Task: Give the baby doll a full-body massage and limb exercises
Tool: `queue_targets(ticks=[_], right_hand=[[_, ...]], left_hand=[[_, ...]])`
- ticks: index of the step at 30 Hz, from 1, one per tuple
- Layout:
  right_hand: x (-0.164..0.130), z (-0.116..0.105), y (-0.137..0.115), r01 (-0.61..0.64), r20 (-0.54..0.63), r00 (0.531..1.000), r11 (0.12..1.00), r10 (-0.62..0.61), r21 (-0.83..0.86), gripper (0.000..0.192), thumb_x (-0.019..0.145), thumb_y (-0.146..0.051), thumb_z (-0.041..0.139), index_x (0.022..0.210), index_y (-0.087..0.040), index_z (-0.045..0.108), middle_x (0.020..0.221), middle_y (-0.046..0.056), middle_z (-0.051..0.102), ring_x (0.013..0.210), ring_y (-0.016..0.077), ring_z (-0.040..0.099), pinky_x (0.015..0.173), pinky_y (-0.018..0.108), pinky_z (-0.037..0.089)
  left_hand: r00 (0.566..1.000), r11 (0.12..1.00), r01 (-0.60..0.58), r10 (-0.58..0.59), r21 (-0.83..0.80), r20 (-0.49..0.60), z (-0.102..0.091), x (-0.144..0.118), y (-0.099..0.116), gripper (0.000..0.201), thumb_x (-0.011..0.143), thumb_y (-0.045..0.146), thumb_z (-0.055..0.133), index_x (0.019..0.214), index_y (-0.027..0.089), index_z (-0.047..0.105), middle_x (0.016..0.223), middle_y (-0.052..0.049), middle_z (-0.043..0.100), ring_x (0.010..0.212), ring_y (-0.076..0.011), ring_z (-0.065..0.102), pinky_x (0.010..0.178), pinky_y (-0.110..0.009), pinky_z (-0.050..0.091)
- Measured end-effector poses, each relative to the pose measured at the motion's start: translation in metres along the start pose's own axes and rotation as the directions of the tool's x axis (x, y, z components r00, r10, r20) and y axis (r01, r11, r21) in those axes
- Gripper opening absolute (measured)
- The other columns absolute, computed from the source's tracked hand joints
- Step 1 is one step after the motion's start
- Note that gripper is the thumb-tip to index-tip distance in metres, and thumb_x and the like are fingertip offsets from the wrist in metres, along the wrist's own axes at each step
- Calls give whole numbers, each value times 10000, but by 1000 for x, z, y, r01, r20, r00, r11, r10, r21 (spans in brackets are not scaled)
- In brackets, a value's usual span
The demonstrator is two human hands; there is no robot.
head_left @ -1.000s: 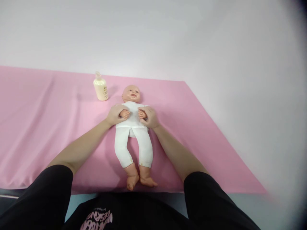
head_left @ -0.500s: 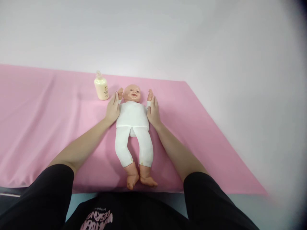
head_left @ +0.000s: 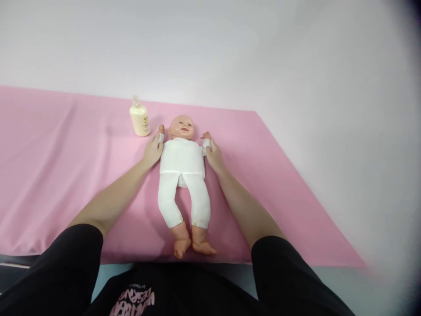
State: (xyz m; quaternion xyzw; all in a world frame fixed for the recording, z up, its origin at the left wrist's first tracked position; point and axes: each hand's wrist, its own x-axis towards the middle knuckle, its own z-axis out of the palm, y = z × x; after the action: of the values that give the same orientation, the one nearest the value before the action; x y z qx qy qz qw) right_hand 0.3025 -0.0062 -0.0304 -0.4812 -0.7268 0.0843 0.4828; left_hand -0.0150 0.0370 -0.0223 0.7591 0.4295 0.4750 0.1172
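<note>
Baby doll (head_left: 182, 158) flat on its back mid-way along the pink sheet (head_left: 66, 166), near its far edge, left hand (head_left: 151, 150) and right hand (head_left: 213, 153) clasping its raised arms, cream bottle (head_left: 139, 118) just beside.

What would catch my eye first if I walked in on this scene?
A baby doll in white clothes lies face up in the middle of a pink sheet. The left hand and right hand each grip one of its raised arms. A cream bottle stands just beyond the left hand.
</note>
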Motion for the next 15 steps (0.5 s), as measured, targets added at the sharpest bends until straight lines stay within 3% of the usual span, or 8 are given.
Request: queue_targets(ticks=[5, 9, 12, 15], right_hand=[[0, 3, -12, -32, -164, 985, 996, 45, 80, 627, 1017, -452, 479, 1586, -235, 333, 1583, 155, 505, 1473, 277, 502, 1221, 566, 437], [-3, 5, -21, 23, -311, 950, 998, -3, 62, 760, 954, -485, 596, 1587, -221, 269, 1562, 207, 466, 1452, 302, 520, 1179, 561, 486], [-8, 4, -35, 92, -297, 951, 996, -85, 10, 750, 925, -495, 638, 1555, -224, 335, 1475, 195, 555, 1372, 308, 585, 1139, 551, 525], [-12, 0, -52, 246, -121, 960, 967, -253, -66, 524, 895, -430, 638, 1381, -250, 564, 1239, 131, 713, 1151, 298, 693, 1035, 522, 581]], left_hand=[[999, 997, -47, 47, -56, -6, -6, -1, 20, 619, 1033, 484, 503, 1560, 183, 386, 1526, -219, 518, 1447, -358, 490, 1235, -586, 371], [991, 994, -92, 86, -62, -101, -9, -6, 35, 837, 923, 583, 670, 1566, 171, 326, 1521, -228, 499, 1416, -348, 515, 1201, -544, 410], [986, 987, -158, 156, -40, -60, -13, -10, 45, 852, 826, 664, 746, 1460, 166, 472, 1392, -198, 616, 1291, -344, 611, 1132, -520, 466], [936, 948, -319, 319, -27, 147, -17, -11, 55, 563, 822, 641, 744, 1171, 207, 660, 1119, -123, 736, 1079, -302, 694, 1027, -479, 516]])
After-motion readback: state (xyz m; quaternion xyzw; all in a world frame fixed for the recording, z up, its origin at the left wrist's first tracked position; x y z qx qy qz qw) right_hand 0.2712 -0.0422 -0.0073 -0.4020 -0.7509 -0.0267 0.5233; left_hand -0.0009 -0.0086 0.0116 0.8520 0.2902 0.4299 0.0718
